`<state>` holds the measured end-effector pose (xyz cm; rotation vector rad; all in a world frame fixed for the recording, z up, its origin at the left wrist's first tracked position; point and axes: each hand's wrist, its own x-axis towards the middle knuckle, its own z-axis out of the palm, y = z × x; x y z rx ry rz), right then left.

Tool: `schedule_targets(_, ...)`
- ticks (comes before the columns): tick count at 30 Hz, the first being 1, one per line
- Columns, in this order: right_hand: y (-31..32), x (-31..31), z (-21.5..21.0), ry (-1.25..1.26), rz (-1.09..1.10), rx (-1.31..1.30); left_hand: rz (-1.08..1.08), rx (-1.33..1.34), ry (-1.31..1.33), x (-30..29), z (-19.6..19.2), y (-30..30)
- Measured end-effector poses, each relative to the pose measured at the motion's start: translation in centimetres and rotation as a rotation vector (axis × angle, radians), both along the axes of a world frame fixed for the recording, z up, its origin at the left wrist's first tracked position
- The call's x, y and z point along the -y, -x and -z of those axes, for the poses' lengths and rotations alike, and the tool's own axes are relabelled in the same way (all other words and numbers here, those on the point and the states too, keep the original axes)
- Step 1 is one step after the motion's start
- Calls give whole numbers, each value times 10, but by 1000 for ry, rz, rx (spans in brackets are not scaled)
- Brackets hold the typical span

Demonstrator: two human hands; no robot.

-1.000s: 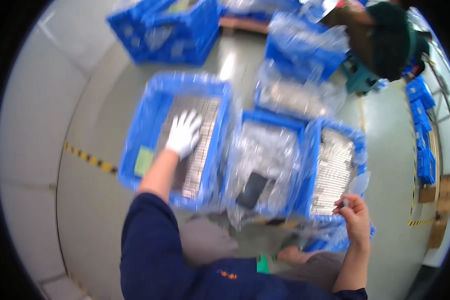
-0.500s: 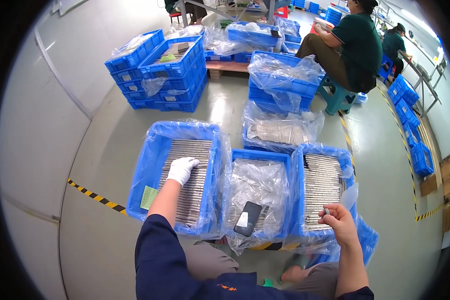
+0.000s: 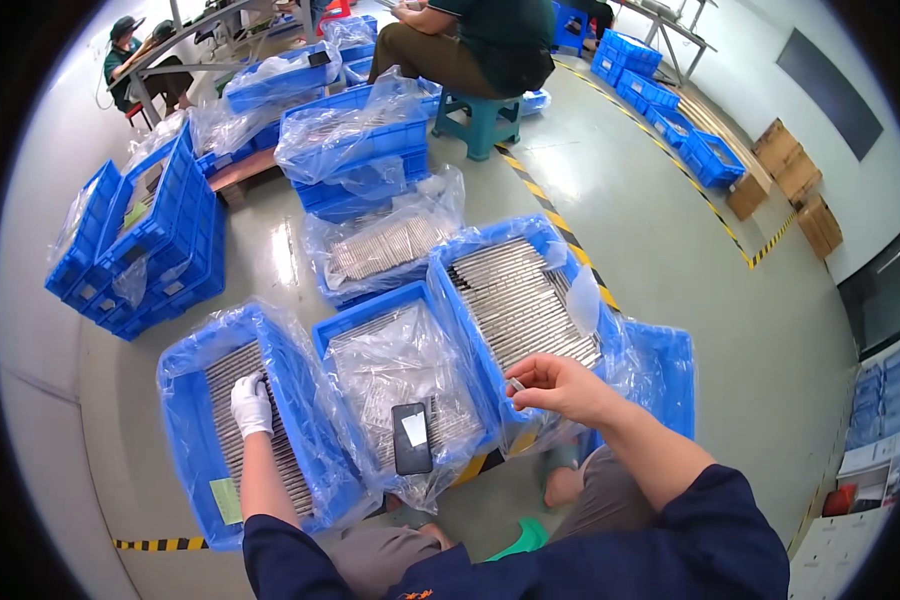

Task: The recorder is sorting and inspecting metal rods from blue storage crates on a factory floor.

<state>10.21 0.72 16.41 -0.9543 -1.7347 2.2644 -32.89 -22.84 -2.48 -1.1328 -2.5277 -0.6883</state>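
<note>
My left hand [image 3: 251,404], in a white glove, rests on the row of thin metal rods [image 3: 262,455] in the left blue crate [image 3: 183,452]. Its fingers are bent together; what they grip, if anything, is hidden. Bare and closed in a pinch, my right hand [image 3: 562,388] holds a small grey metal piece [image 3: 515,385] by the near end of the right blue crate [image 3: 457,290]. Silvery rods [image 3: 520,305] lie side by side in that crate. Between the two stands a middle crate [image 3: 327,334] with plastic film over its rods.
A black phone [image 3: 411,440] lies on the middle crate's film. Beyond it, another crate holds short metal rods [image 3: 388,246]. Stacked crates [image 3: 160,262] stand at the left. A person sits on a green stool [image 3: 478,122] farther off. Another blue crate [image 3: 670,375] sits at the right.
The view has swung right, so the crates appear farther left and tilted. My left hand stays on the rods; my right hand still pinches the small piece, now by the right crate's near end.
</note>
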Motion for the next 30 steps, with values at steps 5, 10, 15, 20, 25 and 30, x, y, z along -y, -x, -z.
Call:
schedule_targets(5, -3, 3, 1, -52, -56, -19, 116, 240, -30, 15, -17, -20)
schedule_targets(10, -15, 5, -6, -66, -20, -130, 11, 470, -236, 38, -47, -59)
schedule_targets(15, -32, 17, -19, -67, -25, -258, 87, 728, -439, 26, -114, -129)
schedule_targets(20, -56, 48, -53, -35, -97, -515, 500, 576, 99, -40, -187, -237)
schedule_targets(25, -133, 60, -125, -182, -518, -1131, 926, 402, 258, -104, -186, -316)
schedule_targets(30, -137, 39, -130, -78, -680, -1691, 1061, 415, 377, -148, -157, -380)
